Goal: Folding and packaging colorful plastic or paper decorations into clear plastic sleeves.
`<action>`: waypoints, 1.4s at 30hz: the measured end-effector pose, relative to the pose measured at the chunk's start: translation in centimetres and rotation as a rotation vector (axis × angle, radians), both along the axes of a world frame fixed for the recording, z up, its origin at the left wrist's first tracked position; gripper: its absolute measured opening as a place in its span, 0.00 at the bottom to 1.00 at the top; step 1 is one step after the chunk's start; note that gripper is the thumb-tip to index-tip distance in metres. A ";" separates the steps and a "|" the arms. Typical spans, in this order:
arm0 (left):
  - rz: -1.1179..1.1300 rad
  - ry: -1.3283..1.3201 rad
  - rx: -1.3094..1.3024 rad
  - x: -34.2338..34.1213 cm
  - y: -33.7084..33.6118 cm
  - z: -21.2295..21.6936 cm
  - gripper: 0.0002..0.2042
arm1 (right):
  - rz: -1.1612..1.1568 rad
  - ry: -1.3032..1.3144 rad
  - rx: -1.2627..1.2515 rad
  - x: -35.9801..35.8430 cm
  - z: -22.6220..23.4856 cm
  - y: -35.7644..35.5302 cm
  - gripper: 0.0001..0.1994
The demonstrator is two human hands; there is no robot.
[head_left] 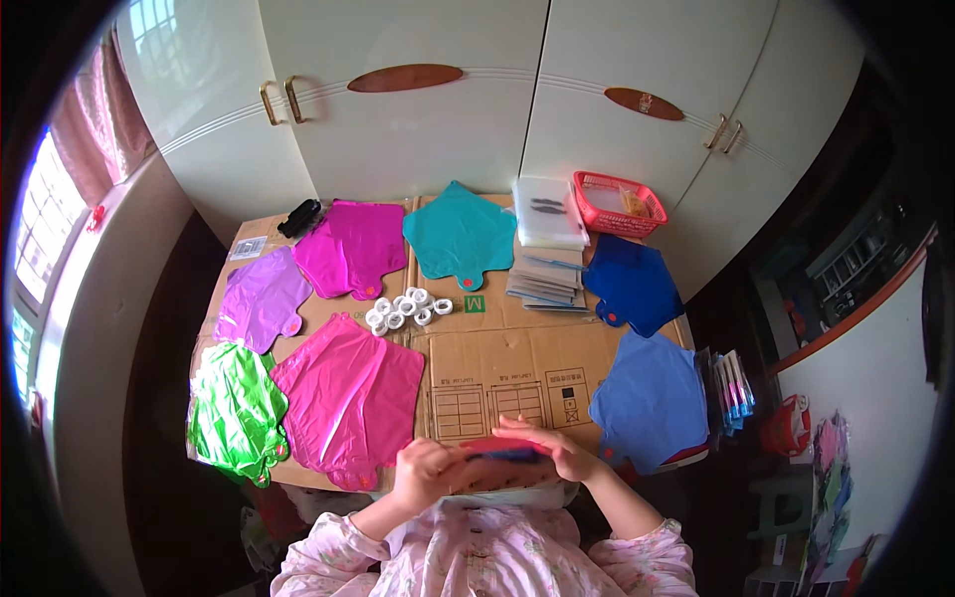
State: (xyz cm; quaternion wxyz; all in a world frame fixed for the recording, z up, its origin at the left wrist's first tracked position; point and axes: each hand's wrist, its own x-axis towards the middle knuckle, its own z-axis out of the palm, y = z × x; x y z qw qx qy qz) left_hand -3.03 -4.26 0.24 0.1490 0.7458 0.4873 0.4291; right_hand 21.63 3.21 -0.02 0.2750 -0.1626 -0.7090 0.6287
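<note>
Curled fingers on the left hand [423,472] are gripping one end of a blurred red-and-blue piece [509,454] at the near edge of the cardboard [507,348]; the right hand [569,460] is resting along the other end, fingers straight, its hold impossible to tell. Holding both ends level, with light, even pressure, should be guarding against creases. Beyond, white rings [407,308] are clustering near a pink sheet [353,398], while a teal sheet [460,234] and a red basket [622,222] are sitting farther out.
</note>
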 end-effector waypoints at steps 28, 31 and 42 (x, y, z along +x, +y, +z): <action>-0.082 -0.878 -0.750 -1.7 3.1 -1.6 0.02 | -0.504 0.040 -0.344 -1.9 -0.8 -0.3 0.10; -0.075 -0.879 -0.735 -1.5 2.9 -1.8 0.03 | -0.636 -0.027 -0.222 -2.3 -2.0 -0.8 0.09; -0.062 -0.785 -0.689 -1.3 3.0 -1.6 0.04 | -0.805 -0.103 -0.019 -3.1 -1.1 -2.0 0.05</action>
